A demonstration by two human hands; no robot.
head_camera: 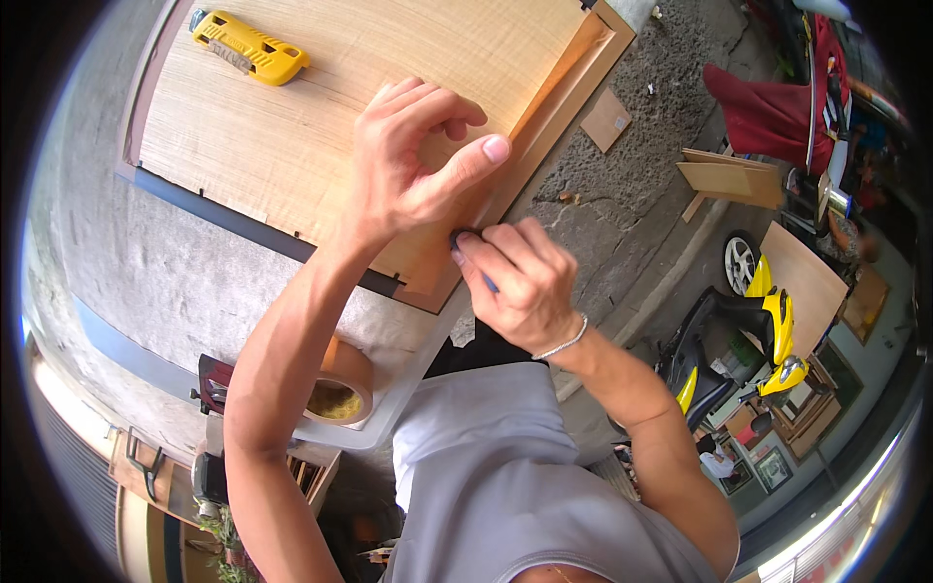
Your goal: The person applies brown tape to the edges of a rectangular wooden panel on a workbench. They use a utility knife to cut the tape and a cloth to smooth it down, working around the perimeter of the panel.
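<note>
A thin wood-grained backing panel (306, 124) lies in a frame with a dark edge (240, 222), small black tabs holding it along the near left side. Brown paper tape (557, 80) runs down the right side, partly raised and creased. Above the panel, beside this tape, my left hand (430, 157) has its fingers curled and thumb apart, holding nothing. My right hand (521, 277) grips a small dark-blue tool (490, 283) at the frame's near right edge; the fingers hide most of it. A yellow utility knife (250, 47) rests on the panel's far left part.
On the grey worktable (182, 255) stand a roll of brown tape (342, 382) and a dark red staple gun (213, 382), left of my body. Rough concrete ground lies right of the table, with a wood offcut (606, 120), leaning boards (729, 178) and a yellow-and-black motorcycle (776, 321).
</note>
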